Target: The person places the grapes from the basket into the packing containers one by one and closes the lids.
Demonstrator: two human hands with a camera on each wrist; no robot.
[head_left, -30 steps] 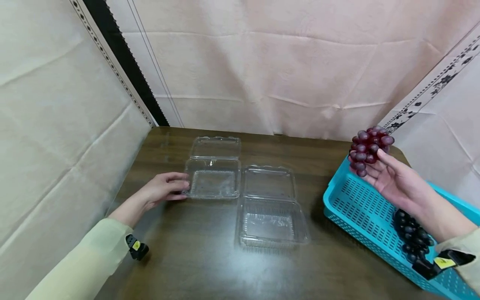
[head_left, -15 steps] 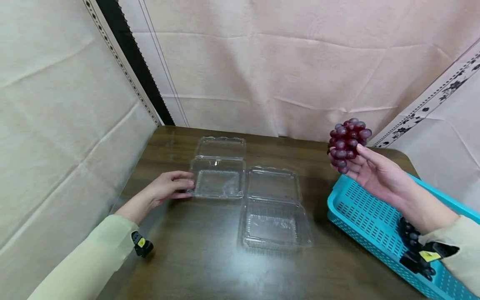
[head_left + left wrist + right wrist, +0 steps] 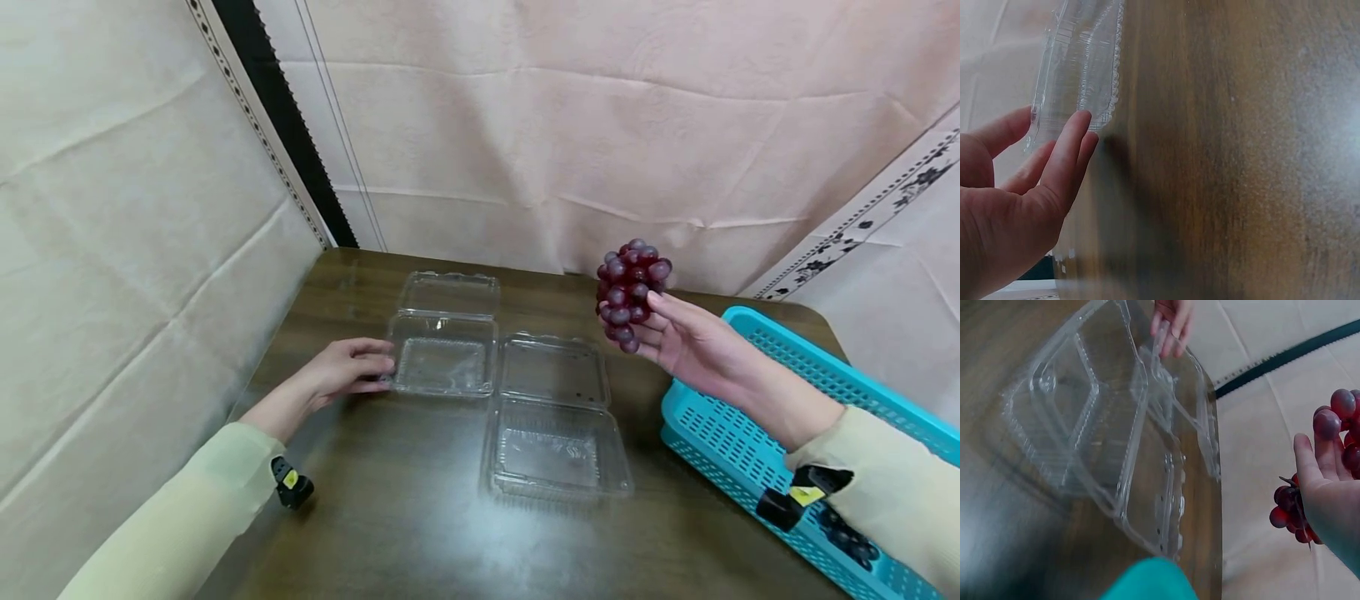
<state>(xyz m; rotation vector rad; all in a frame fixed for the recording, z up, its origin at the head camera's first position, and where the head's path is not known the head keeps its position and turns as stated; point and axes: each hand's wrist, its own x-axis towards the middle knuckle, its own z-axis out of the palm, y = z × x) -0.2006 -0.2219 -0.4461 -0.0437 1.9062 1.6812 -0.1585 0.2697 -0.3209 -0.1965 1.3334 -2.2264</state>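
My right hand [image 3: 697, 346] holds a bunch of red grapes [image 3: 628, 287] in the air, thumb and fingers around its side. In the right wrist view part of the red grapes [image 3: 1288, 506] hangs below the hand. My left hand [image 3: 352, 369] rests at the left edge of a clear plastic clamshell container [image 3: 442, 367], which stands with its lid laid back. In the left wrist view the fingers [image 3: 1069, 150] are fairly straight and touch the container's corner. A second clear clamshell container [image 3: 558, 454], its lid also folded back, stands right beside it, nearer the person.
A turquoise perforated basket [image 3: 720, 450] stands on the right under the right forearm. Dark grapes [image 3: 847, 537] lie in it, partly hidden by the sleeve. Everything stands on a brown wooden table [image 3: 390, 517], with pale cloth [image 3: 480, 142] hung behind and at the sides.
My right hand has carried the red grapes leftward from above the basket to near the second container's lid. My left hand stays at its container's edge; the view has shifted slightly.
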